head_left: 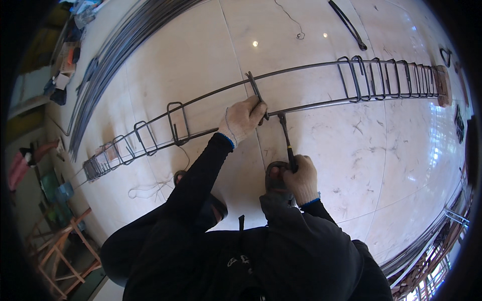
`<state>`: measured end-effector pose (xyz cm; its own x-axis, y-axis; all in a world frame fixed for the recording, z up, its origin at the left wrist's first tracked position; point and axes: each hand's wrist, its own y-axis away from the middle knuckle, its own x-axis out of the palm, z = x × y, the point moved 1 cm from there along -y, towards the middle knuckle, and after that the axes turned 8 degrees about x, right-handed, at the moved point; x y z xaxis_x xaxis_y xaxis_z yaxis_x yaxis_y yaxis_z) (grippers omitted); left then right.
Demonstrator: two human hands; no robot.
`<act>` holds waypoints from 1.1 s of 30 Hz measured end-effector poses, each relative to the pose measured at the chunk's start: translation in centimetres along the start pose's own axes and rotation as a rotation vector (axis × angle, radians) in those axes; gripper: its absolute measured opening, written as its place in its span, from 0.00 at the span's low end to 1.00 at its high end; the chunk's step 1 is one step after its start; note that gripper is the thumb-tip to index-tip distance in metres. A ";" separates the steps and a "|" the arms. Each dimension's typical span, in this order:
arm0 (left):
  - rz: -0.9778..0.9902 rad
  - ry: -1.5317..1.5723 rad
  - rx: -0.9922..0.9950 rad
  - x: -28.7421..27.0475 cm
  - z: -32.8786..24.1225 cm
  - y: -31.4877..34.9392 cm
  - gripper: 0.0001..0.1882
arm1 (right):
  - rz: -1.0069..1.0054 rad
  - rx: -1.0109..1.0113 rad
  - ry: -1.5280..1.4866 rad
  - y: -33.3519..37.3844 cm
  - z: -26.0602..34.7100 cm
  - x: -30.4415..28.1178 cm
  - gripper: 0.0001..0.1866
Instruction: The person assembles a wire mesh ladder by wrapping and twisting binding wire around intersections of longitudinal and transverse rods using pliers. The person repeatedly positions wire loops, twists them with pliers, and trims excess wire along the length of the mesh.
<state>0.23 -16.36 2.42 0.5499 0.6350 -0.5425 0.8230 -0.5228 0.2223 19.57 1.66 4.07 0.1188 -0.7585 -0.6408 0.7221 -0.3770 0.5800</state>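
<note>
Gloved left hand (243, 119) has its grip closed on a bent steel stirrup (254, 89) at the long rebar (321, 103) over the glossy tiled floor (381, 150); right hand (301, 178) clenches a thin hooked tool (286, 135).

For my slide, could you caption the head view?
Gloved left hand steadies stirrup on rebar cage; right hand works hooked tool.
</note>
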 end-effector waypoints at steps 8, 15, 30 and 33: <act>0.014 0.009 -0.014 -0.1 0.2 -0.1 0.22 | 0.413 0.195 -0.388 -0.5 -0.7 -2.8 0.11; -0.070 -0.080 -0.033 0.2 -0.1 0.4 0.20 | 0.487 0.244 -0.570 0.4 -1.6 -4.7 0.14; -0.107 -0.050 -0.041 0.1 -0.5 0.2 0.17 | 0.232 0.186 -0.269 2.2 -0.4 -6.0 0.11; -0.522 -0.249 0.169 1.7 -1.5 0.8 0.12 | 0.085 0.026 -0.250 2.5 -2.5 -4.0 0.09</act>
<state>2.04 -14.90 2.87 0.0126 0.6903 -0.7234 0.9301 -0.2736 -0.2450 22.60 5.05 6.82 0.0039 -0.8946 -0.4469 0.6987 -0.3173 0.6412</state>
